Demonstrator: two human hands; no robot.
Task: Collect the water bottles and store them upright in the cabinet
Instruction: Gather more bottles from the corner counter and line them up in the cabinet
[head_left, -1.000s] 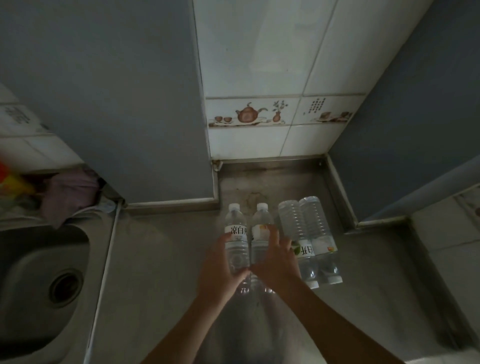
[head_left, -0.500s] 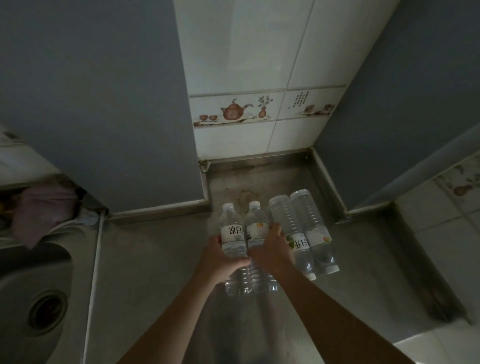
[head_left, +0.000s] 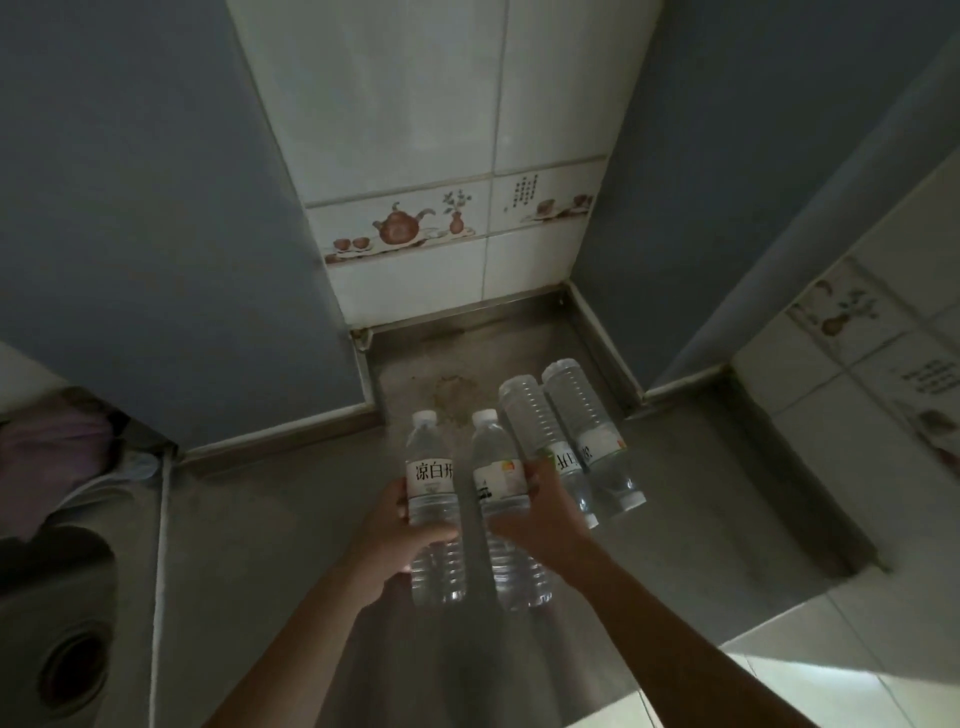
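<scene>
Left hand (head_left: 395, 530) was wrapped around the left bottle (head_left: 432, 512), fingers curled over its lower half just under the white label with black characters; cap pointed away from the camera. Right hand (head_left: 545, 514) was closed around the second bottle (head_left: 503, 512), gripping at label height from the right side. Both bottles were clear with white caps, held side by side, nearly touching, above the grey table (head_left: 260, 519); couldn't tell whether their bases touched it. Two more bottles, a third bottle (head_left: 540, 436) and a fourth bottle (head_left: 589, 426), lay flat on the table just right of the right hand, touching each other, caps toward the camera, bases toward the tiled wall (head_left: 441, 156). The third one sat right against the right hand's knuckles. Sink (head_left: 57, 623) was at the far left, well apart from the bottles. Grey-blue panels (head_left: 130, 208) flanked the tiled corner on both sides.
</scene>
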